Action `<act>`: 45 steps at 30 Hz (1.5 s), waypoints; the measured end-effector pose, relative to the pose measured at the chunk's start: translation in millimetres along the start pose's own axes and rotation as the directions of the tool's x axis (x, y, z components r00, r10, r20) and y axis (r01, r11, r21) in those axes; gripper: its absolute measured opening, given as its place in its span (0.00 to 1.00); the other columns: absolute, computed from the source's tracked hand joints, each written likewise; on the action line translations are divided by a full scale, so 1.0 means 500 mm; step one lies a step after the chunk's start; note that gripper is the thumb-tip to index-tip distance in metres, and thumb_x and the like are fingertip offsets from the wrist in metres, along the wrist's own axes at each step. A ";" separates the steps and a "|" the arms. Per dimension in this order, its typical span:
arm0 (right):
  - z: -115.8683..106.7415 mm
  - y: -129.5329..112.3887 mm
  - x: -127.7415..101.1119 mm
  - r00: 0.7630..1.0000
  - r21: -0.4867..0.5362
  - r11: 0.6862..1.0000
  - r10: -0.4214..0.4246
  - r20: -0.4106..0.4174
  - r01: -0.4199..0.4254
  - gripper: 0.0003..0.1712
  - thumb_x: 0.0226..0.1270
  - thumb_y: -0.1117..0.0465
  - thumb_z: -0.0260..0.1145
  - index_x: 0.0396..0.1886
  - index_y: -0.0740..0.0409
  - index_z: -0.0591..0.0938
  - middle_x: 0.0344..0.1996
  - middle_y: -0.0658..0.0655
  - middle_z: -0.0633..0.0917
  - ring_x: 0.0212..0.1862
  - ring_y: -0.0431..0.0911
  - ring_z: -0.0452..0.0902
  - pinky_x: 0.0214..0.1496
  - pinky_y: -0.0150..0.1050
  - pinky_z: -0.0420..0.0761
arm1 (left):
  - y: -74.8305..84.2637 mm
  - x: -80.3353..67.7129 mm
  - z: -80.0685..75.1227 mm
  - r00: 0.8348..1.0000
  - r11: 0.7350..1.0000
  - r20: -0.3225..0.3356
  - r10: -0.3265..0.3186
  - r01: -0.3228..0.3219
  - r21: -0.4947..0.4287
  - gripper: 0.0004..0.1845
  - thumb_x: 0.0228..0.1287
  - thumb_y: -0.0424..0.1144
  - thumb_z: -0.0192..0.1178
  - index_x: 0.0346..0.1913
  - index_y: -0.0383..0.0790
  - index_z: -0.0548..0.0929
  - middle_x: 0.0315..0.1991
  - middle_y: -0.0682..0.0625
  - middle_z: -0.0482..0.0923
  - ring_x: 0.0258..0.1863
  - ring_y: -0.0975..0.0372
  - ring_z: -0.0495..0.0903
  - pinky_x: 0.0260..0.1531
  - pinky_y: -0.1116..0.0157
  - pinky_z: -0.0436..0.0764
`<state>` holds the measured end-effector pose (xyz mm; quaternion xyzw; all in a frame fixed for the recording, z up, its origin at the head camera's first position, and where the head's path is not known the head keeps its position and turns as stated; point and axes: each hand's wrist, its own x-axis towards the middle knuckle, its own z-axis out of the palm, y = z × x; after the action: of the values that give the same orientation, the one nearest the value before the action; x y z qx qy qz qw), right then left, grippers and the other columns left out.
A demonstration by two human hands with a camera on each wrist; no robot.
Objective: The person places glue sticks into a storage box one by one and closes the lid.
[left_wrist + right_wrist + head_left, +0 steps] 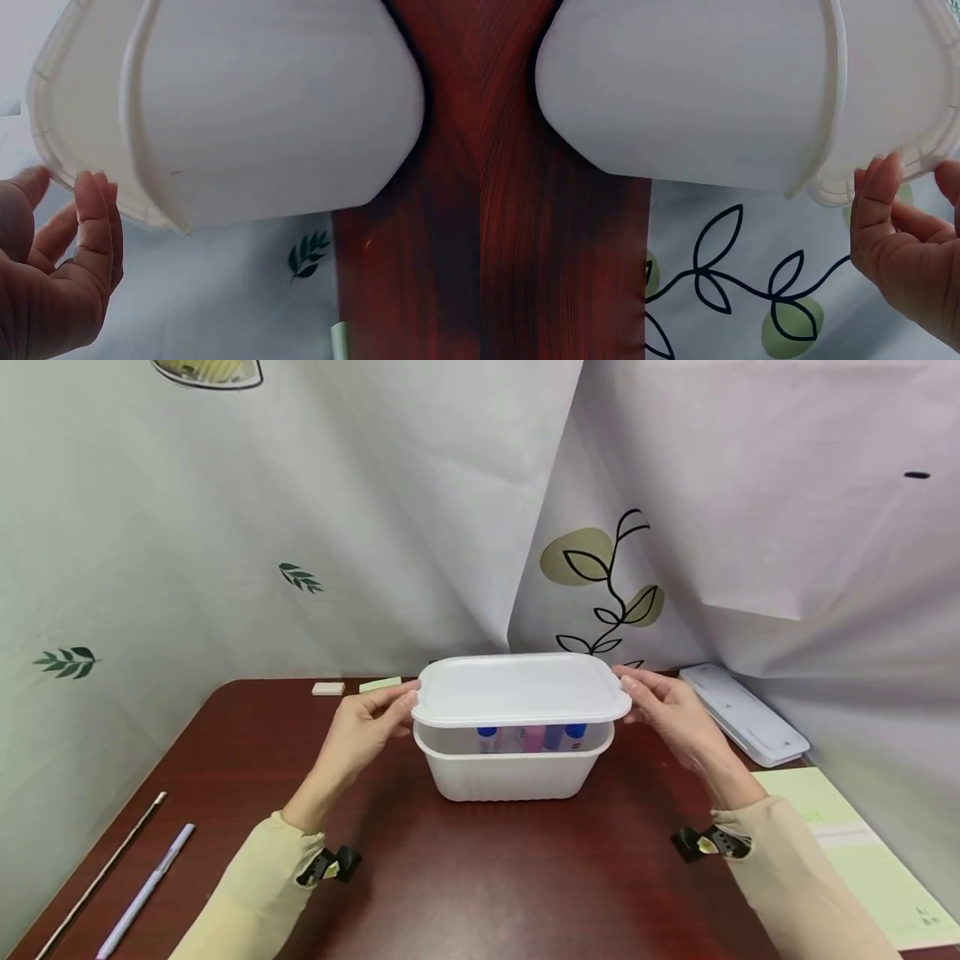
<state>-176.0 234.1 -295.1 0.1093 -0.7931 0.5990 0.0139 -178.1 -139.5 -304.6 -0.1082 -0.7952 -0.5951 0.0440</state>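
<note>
A white plastic box (510,772) stands mid-table on the dark red table (480,877). Through the gap under its lid I see several small bottles with blue and pink caps (534,737). The white lid (517,689) hovers just above the box rim. My left hand (372,717) pinches the lid's left edge and my right hand (660,700) pinches its right edge. The left wrist view has my left hand's fingertips (88,202) at the lid rim (52,120) beside the box wall (277,112). In the right wrist view, my right hand's fingertips (877,187) touch the lid rim (922,150) next to the box (690,90).
A long white case (742,714) lies at the right rear. A pale green sheet (862,860) covers the right front corner. A lilac pen (146,889) and a thin rod (101,877) lie at the left front. Two small erasers (327,688) sit behind the left hand. Printed curtains hang all around.
</note>
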 end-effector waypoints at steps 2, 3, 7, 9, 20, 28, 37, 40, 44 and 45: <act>-0.001 0.004 0.004 1.000 -0.038 0.999 0.017 -0.007 -0.017 0.30 0.72 0.57 0.55 0.65 0.74 0.64 0.47 0.51 0.80 0.32 0.32 0.78 0.36 0.27 0.80 | -0.005 0.004 0.006 1.000 1.000 0.005 -0.018 0.018 0.014 0.23 0.65 0.41 0.60 0.60 0.35 0.75 0.51 0.37 0.78 0.33 0.71 0.81 0.37 0.66 0.84; -0.001 0.007 0.006 1.000 -0.061 0.998 0.021 -0.008 -0.021 0.30 0.71 0.58 0.56 0.65 0.74 0.64 0.47 0.55 0.80 0.31 0.32 0.77 0.35 0.27 0.80 | -0.007 0.005 0.009 1.000 0.999 0.008 -0.029 0.029 0.022 0.24 0.64 0.40 0.60 0.61 0.35 0.74 0.50 0.37 0.79 0.33 0.72 0.80 0.37 0.66 0.84; 0.004 0.019 0.014 0.999 -0.150 0.988 0.043 -0.007 -0.044 0.28 0.69 0.62 0.58 0.63 0.75 0.67 0.45 0.64 0.81 0.28 0.32 0.76 0.31 0.27 0.79 | -0.011 0.007 0.016 0.997 0.997 0.023 -0.068 0.067 0.038 0.25 0.64 0.38 0.60 0.62 0.32 0.72 0.46 0.35 0.79 0.33 0.73 0.79 0.37 0.66 0.84; 0.007 0.024 0.017 0.999 -0.189 0.981 0.044 -0.008 -0.045 0.27 0.68 0.62 0.59 0.62 0.74 0.68 0.41 0.64 0.81 0.26 0.33 0.74 0.29 0.27 0.78 | -0.012 0.006 0.017 0.996 0.996 0.029 -0.079 0.077 0.055 0.25 0.64 0.37 0.60 0.62 0.31 0.72 0.45 0.36 0.79 0.33 0.73 0.79 0.36 0.69 0.83; 0.018 0.033 0.011 0.997 -0.201 0.977 0.075 0.020 -0.069 0.28 0.69 0.62 0.59 0.63 0.75 0.67 0.45 0.70 0.81 0.29 0.33 0.77 0.34 0.32 0.82 | -0.022 -0.004 0.015 0.995 0.986 0.033 -0.093 0.087 0.143 0.24 0.64 0.38 0.60 0.60 0.31 0.73 0.42 0.39 0.74 0.31 0.60 0.82 0.34 0.65 0.85; 0.023 0.042 0.001 0.997 -0.177 0.982 0.068 0.043 -0.059 0.29 0.70 0.60 0.58 0.64 0.74 0.67 0.55 0.73 0.76 0.35 0.29 0.79 0.39 0.29 0.82 | -0.033 -0.014 0.012 0.989 0.989 0.071 -0.133 0.129 0.067 0.25 0.64 0.35 0.59 0.61 0.27 0.71 0.50 0.33 0.78 0.31 0.71 0.80 0.39 0.61 0.84; 0.031 0.027 -0.039 1.000 -0.414 0.910 -0.007 0.024 0.016 0.27 0.67 0.54 0.61 0.59 0.69 0.74 0.56 0.65 0.78 0.57 0.49 0.72 0.45 0.23 0.74 | -0.019 -0.053 -0.015 0.983 0.984 0.119 -0.139 0.124 0.128 0.24 0.61 0.36 0.63 0.58 0.26 0.75 0.45 0.35 0.82 0.32 0.66 0.82 0.37 0.65 0.84; 0.034 0.024 -0.061 1.000 -0.463 0.886 -0.017 0.011 0.020 0.26 0.66 0.55 0.62 0.58 0.67 0.76 0.55 0.63 0.79 0.59 0.51 0.71 0.48 0.26 0.74 | -0.010 -0.074 -0.027 0.982 0.976 0.138 -0.132 0.104 0.189 0.24 0.59 0.38 0.65 0.56 0.27 0.77 0.40 0.39 0.84 0.31 0.66 0.81 0.33 0.70 0.82; 0.040 0.022 -0.089 0.999 -0.478 0.878 -0.035 -0.003 0.030 0.24 0.65 0.57 0.64 0.56 0.66 0.78 0.53 0.62 0.81 0.51 0.47 0.75 0.42 0.26 0.75 | -0.002 -0.099 -0.036 0.980 0.968 0.159 -0.122 0.082 0.239 0.24 0.57 0.39 0.66 0.54 0.28 0.79 0.36 0.43 0.84 0.29 0.67 0.79 0.29 0.74 0.79; 0.042 0.021 -0.096 0.999 -0.479 0.877 -0.042 -0.007 0.034 0.23 0.64 0.57 0.64 0.56 0.65 0.78 0.53 0.62 0.81 0.49 0.45 0.75 0.40 0.26 0.75 | -0.001 -0.104 -0.037 0.979 0.966 0.161 -0.121 0.079 0.246 0.24 0.57 0.40 0.67 0.54 0.28 0.79 0.36 0.44 0.84 0.29 0.67 0.79 0.29 0.74 0.78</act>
<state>-128.9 224.5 -318.2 0.1129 -0.9141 0.3850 0.0592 -128.8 -163.5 -310.1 -0.1134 -0.8660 -0.4850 -0.0435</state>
